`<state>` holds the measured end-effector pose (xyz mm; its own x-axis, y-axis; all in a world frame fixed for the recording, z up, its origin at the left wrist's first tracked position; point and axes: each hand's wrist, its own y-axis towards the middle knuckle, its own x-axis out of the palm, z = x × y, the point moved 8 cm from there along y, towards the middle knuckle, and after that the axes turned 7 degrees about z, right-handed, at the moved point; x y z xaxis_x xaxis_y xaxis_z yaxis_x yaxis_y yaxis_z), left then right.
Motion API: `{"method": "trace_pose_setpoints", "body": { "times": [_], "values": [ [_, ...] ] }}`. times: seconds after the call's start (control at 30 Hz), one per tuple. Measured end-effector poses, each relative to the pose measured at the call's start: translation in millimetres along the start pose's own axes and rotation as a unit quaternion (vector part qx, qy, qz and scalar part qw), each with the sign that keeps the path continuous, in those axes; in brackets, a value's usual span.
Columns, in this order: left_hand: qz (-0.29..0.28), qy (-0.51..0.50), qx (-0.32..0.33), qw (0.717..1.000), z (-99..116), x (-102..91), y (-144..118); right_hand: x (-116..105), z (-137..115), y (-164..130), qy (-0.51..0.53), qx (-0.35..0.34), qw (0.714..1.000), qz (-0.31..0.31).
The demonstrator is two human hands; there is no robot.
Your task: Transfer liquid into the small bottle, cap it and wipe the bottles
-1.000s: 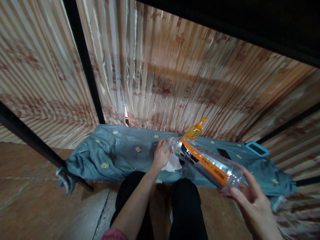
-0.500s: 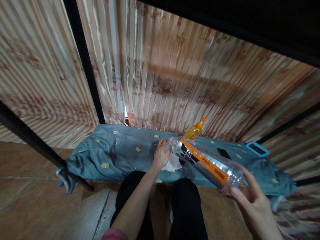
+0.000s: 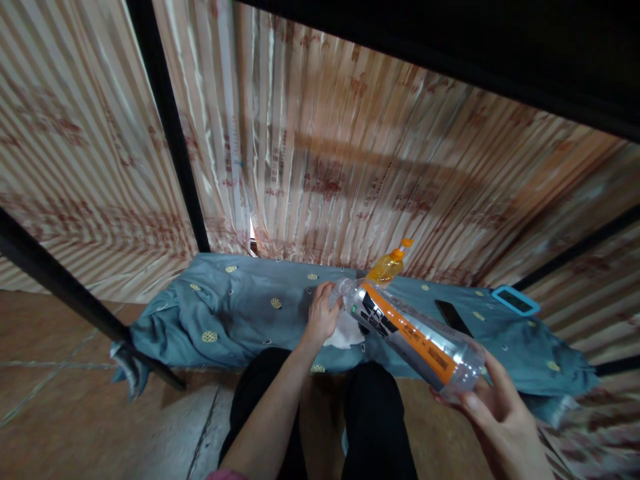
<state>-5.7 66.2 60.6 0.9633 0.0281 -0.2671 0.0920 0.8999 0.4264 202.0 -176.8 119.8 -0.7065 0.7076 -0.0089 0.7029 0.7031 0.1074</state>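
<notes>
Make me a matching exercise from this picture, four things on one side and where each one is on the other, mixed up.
Things:
1. clear plastic bottle with orange label
2. small orange-capped bottle of yellow liquid
3. white crumpled tissue
4. blue-framed flat device

Places:
A. far right on the blue-grey cloth
B. standing by the striped curtain
C. held tilted between left hand and right hand
D. on the cloth just under the left hand

Pairs: 1-C, 2-B, 3-D, 4-A
</notes>
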Motion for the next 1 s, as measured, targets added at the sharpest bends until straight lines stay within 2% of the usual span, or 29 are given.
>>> {"method": "trace_pose_setpoints", "body": {
  "times": [0.2,0.37,0.7,1.0],
  "values": [
    [-0.002,-0.005,-0.004,1.000,1.6,-1.7,0.0,17.3,-10.3,-14.3,0.012,-0.007,0.999,0.029],
    [-0.004,-0.005,-0.003,1.000,-0.2,-1.1,0.3,22.5,-14.2,-17.4,0.011,-0.003,1.000,0.018],
    [0.001,-0.019,0.013,1.000,-2.4,0.4,0.8,24.1,-3.5,-23.4,0.019,0.005,0.999,0.027],
    [0.035,-0.030,0.034,0.998,-4.9,-0.5,1.2,22.0,1.4,-24.7,0.010,0.000,0.999,0.044]
  ]
}}
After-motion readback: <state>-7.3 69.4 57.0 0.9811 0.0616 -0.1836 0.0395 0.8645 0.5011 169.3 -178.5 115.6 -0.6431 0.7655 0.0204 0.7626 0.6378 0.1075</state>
